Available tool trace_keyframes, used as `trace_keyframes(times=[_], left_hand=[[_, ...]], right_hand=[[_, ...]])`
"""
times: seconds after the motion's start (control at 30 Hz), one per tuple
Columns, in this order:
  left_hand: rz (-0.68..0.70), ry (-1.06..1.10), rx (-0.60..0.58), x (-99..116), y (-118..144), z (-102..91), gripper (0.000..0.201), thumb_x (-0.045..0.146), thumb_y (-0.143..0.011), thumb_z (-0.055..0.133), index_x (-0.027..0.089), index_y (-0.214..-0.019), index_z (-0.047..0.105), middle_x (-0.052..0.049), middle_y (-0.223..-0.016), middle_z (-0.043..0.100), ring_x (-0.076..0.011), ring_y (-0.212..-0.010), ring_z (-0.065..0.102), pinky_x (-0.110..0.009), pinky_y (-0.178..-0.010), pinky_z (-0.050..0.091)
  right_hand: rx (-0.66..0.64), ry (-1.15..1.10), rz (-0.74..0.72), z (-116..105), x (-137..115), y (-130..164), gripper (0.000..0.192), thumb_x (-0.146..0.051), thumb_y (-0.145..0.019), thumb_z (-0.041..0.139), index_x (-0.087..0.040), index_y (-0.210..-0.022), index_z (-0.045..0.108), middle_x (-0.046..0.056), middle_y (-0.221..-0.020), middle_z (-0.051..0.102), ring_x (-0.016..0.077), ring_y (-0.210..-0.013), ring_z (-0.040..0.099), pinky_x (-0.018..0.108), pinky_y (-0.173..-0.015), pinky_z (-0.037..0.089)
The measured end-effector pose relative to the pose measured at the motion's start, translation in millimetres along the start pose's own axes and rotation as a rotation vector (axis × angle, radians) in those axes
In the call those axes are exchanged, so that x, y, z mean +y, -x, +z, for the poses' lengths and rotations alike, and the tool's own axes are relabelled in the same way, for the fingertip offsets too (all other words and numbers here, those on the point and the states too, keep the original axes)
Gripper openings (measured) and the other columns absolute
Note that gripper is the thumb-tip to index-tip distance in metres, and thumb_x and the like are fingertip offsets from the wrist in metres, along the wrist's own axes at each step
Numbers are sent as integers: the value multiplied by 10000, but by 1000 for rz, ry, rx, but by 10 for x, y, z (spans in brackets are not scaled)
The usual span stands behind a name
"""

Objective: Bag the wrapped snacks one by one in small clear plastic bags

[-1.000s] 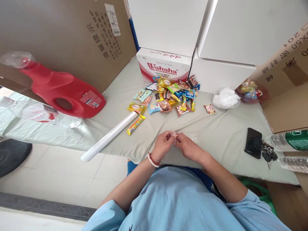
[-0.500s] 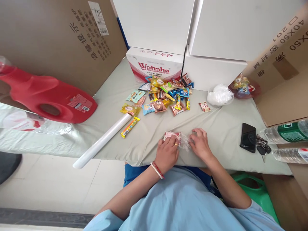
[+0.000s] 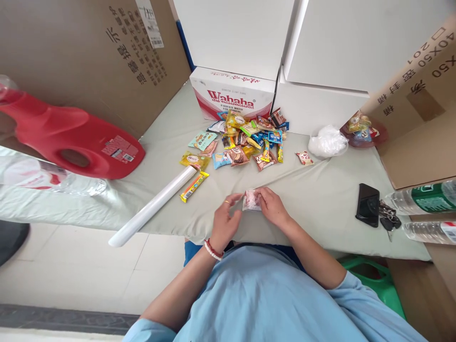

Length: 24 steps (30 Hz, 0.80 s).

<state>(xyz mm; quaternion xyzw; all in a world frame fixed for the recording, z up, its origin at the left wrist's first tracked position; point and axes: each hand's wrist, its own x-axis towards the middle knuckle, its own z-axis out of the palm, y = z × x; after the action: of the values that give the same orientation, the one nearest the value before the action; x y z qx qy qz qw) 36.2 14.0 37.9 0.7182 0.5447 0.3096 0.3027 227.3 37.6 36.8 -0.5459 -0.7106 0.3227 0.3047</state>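
A small pink-and-white snack packet [image 3: 251, 200] lies on the cloth in front of me, with clear plastic film seemingly folded around it. My right hand [image 3: 273, 207] grips its right side, fingers curled over the top. Just left of the packet, my left hand [image 3: 225, 221] has thumb and forefinger apart and holds nothing. A roll of clear plastic film [image 3: 153, 206] lies farther left, and a yellow snack bar [image 3: 194, 187] is beside its far end. Beyond my hands is a pile of wrapped snacks [image 3: 245, 140]; one small packet [image 3: 304, 158] lies apart on the right.
A red jug [image 3: 85, 123] and a clear bottle [image 3: 53, 178] lie at left. White boxes [image 3: 233, 92] stand behind the snacks. At right are a white plastic bag [image 3: 327, 141], a black phone [image 3: 367, 205], keys [image 3: 390, 216] and bottles [image 3: 427, 197].
My left hand has come off the packet and moved left, its fingers opening. The right hand has shifted left onto the packet, and the loose film at its right side no longer shows.
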Motion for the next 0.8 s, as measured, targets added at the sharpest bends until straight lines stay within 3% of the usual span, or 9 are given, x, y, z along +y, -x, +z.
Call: trace_keyframes(times=[0.1, 0.17, 0.23, 0.33, 0.4, 0.5, 0.57, 0.7, 0.8], left_hand=[[-190, -83, 45, -101, -83, 68, 335, 334, -933, 549, 171, -1194, 680, -135, -1112, 710, -289, -1069, 634, -485, -992, 495], [-184, -112, -6, -63, -161, 163, 327, 341, -940, 549, 158, -1166, 698, -143, -1089, 708, -297, -1061, 625, -496, -990, 486], [-145, -93, 24, 38, -217, 243, 302, 306, -938, 547, 166, -1160, 695, -132, -1098, 703, -286, -1070, 623, -478, -991, 486], [-25, -6, 108, 252, -203, 323, 262, 276, -923, 584, 184, -1151, 674, -111, -1092, 698, -249, -1044, 647, -415, -943, 522], [116, 47, 125, 400, -134, 385, 263, 240, -934, 573, 204, -1179, 661, -113, -1147, 702, -236, -1095, 657, -400, -952, 532], [375, 93, 5, 576, -14, 512, 303, 156, -911, 534, 241, -1159, 688, -110, -1241, 711, -246, -1219, 641, -460, -1057, 501], [494, 157, -135, 640, 32, 583, 316, 117, -856, 521, 246, -1069, 715, -105, -1217, 731, -258, -1242, 645, -500, -1091, 493], [506, 298, -289, 577, 7, 545, 334, 95, -853, 475, 240, -1052, 701, -107, -1175, 745, -248, -1241, 663, -468, -1038, 566], [413, 182, -197, 305, -31, 344, 326, 117, -903, 481, 255, -1120, 681, -99, -1203, 735, -247, -1224, 676, -453, -996, 597]], right_hand=[[16, -33, -24, 9, 24, 75, 265, -214, -1012, 378, -219, -1116, 622, 96, -1041, 649, 217, -966, 627, 365, -923, 507], [29, -68, 17, -2, -8, 121, 261, -277, -1031, 374, -224, -1120, 614, 100, -1054, 644, 218, -936, 644, 373, -896, 526], [52, -139, 109, -26, -52, 178, 264, -364, -1045, 385, -231, -1118, 601, 100, -1064, 654, 213, -856, 664, 382, -841, 554], [92, -358, 263, -97, -88, 314, 340, -513, -1036, 425, -253, -1222, 539, 87, -1075, 677, 203, -763, 686, 386, -761, 592], [114, -521, 321, -150, -74, 435, 440, -587, -1019, 446, -270, -1322, 475, 87, -1129, 685, 215, -847, 711, 388, -783, 609], [172, -662, 355, -195, 8, 627, 484, -635, -996, 488, -275, -1319, 490, 89, -1282, 666, 230, -1144, 668, 393, -966, 572], [214, -745, 413, -194, 93, 748, 480, -649, -972, 533, -268, -1263, 519, 83, -1295, 668, 232, -1204, 640, 392, -1000, 552], [229, -872, 541, -288, 333, 924, 518, -640, -909, 630, -260, -1250, 544, 81, -1178, 708, 240, -1034, 694, 370, -845, 589], [473, -733, 533, -777, 661, 895, 490, -614, -906, 632, -257, -1235, 571, 97, -1216, 695, 238, -1024, 694, 352, -819, 589]])
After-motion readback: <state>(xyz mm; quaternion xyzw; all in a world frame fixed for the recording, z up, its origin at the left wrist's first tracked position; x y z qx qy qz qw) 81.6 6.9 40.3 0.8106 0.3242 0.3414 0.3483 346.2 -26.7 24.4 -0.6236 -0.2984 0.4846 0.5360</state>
